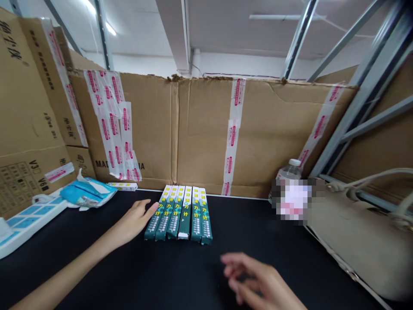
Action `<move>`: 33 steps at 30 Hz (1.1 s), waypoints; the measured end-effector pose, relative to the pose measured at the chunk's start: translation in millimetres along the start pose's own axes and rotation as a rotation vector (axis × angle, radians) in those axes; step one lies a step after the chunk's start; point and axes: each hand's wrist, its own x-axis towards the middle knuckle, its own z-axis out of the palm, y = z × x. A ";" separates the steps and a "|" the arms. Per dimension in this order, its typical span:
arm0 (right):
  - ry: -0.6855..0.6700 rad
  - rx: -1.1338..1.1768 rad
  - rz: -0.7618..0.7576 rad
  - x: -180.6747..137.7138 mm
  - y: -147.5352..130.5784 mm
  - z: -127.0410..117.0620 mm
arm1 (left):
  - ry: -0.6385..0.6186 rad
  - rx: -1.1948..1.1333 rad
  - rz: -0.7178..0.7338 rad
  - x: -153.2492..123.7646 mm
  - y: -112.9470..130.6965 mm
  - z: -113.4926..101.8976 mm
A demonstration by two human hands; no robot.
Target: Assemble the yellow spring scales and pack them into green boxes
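Note:
Several narrow green-and-white cartons (186, 215) with yellow lettering lie side by side in a row on the black table (180, 275). White shows at the near end of one carton in the middle of the row. My left hand (137, 218) is at the row's left side, thumb and finger stretched out. Its thumb reaches the edge of the leftmost carton (158, 215); whether they touch I cannot tell. Nearer to me and right of the row, my right hand (254, 280) hovers with loosely bent, slightly blurred fingers apart and nothing in them.
On the left lie a white-and-blue power strip (35, 217), a blue packet (87, 192) and another small carton (122, 186). Cardboard walls (203, 137) close off the back. A plastic bottle (290, 170) and a beige bag (358, 241) stand on the right, beside metal shelf posts (342, 125).

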 end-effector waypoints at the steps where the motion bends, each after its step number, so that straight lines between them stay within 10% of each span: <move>1: 0.169 -0.027 0.026 15.9 4.3 -4.9 | -0.016 0.045 -0.010 11.3 -2.9 10.1; 8: 0.366 -0.547 -0.187 82.3 19.9 10.6 | -0.100 0.257 0.101 43.3 -10.0 54.7; 18: 0.464 -1.174 -0.530 76.6 35.7 82.4 | -0.371 0.349 0.402 85.8 -0.7 40.2; 23: 0.384 -1.167 -0.510 86.5 24.3 91.4 | -0.425 0.322 0.563 113.7 18.8 51.3; 33: 0.157 -0.989 -0.423 114.0 -24.1 50.8 | -0.133 0.220 0.652 101.2 43.5 71.8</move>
